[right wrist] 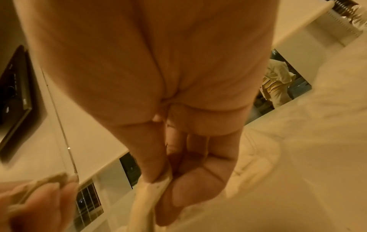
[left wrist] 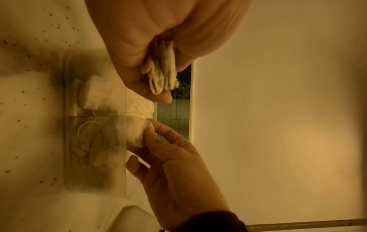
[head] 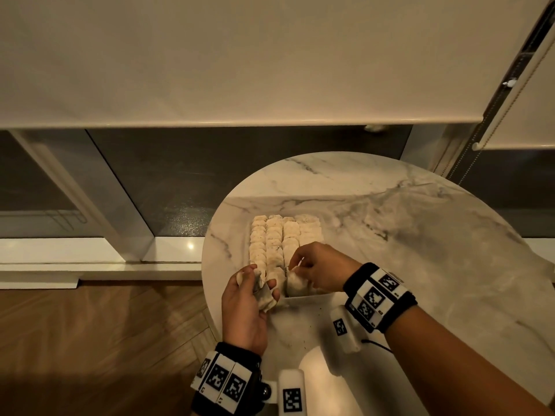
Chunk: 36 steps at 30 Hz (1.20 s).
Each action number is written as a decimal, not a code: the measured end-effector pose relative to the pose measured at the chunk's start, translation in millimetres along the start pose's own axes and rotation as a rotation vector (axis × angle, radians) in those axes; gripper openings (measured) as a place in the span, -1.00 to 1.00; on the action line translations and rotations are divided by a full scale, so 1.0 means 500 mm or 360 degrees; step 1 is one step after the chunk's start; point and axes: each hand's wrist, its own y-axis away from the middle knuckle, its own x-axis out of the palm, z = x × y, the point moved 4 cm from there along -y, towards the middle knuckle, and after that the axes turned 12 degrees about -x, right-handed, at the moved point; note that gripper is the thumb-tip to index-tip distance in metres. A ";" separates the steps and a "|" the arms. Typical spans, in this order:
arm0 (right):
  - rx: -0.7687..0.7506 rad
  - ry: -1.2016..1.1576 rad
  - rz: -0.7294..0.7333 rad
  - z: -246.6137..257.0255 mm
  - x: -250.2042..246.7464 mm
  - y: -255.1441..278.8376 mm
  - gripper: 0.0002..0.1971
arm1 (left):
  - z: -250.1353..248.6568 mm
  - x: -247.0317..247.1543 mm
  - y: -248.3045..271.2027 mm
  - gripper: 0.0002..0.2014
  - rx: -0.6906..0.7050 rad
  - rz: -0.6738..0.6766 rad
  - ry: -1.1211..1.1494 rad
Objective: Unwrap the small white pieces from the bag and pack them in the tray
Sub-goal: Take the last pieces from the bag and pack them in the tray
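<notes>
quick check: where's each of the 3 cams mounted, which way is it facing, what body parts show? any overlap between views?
Head: worn on the head, facing forward and down at the marble table and tray; both forearms, left hand and right hand show.
Left wrist: looks along the left palm toward the fingers, which grip a bunch of white pieces; the right hand also shows.
Right wrist: looks along the right palm; thumb and finger pinch a white piece; left fingertips at lower left.
Shared: head and left wrist both see the tray and both hands.

The left hand (head: 244, 307) reaches in from 7 o'clock, palm up, fingers curled round a small bundle. The right hand (head: 318, 271) comes from 4 o'clock, thumb and fingers (right wrist: 190, 188) pinching, both wrists banded.
</notes>
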 end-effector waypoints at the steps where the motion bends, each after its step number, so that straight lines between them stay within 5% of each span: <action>1: 0.0015 -0.0001 0.0028 0.000 0.002 -0.003 -0.91 | 0.001 0.000 -0.001 -0.86 0.0004 -0.0008 -0.0009; 9: -0.0063 0.0295 0.0154 0.010 0.026 -0.032 -0.84 | 0.005 0.003 0.003 -0.84 0.0008 -0.0027 -0.0035; 17: -0.0057 0.0137 -0.0087 -0.001 0.025 -0.033 -0.87 | 0.006 0.003 0.003 -0.87 0.0030 -0.0022 -0.0008; 22: 0.0002 -0.0112 0.0079 0.005 0.027 -0.028 -0.89 | 0.004 0.005 0.003 -0.88 0.0040 -0.0004 0.0005; 26: -0.0038 0.0111 0.0189 0.011 0.028 -0.037 -0.88 | 0.003 0.006 0.005 -0.87 0.0043 -0.0011 -0.0010; 36: -0.0139 0.0034 -0.0374 0.012 0.006 0.000 -0.74 | 0.000 0.004 0.009 -0.87 0.0034 0.0012 0.0018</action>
